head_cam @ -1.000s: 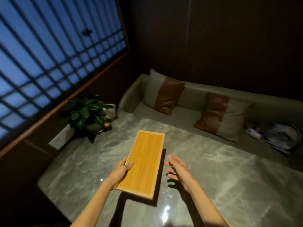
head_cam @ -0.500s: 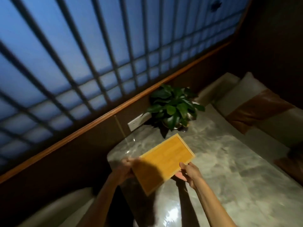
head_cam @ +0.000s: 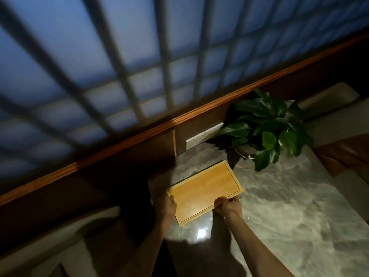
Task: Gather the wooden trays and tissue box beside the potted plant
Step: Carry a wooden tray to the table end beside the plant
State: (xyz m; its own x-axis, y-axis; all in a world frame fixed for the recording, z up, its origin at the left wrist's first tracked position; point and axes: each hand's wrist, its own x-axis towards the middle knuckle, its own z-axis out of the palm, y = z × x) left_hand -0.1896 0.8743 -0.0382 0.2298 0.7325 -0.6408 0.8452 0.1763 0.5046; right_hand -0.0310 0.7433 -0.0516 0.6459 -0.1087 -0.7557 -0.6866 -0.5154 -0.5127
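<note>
A flat rectangular wooden tray (head_cam: 203,188) lies low over the grey marble table (head_cam: 289,206), near the table's left corner. My left hand (head_cam: 166,206) grips its near-left end. My right hand (head_cam: 229,205) pinches its near long edge. A potted plant (head_cam: 265,126) with broad green leaves stands just beyond the tray's far right corner, against the wall. Whether the tray rests on the table or hovers just above it, I cannot tell. No tissue box or other tray is in view.
A white socket strip (head_cam: 201,135) runs along the dark wall behind the plant. A wooden sill (head_cam: 119,144) and a large gridded window (head_cam: 139,56) rise above it. Sofa cushions (head_cam: 339,154) sit at the far right; a pale seat (head_cam: 60,246) lies at lower left.
Both hands took hold of the tray and carried it leftward toward the plant. My view swung left, so the window now fills most of the frame.
</note>
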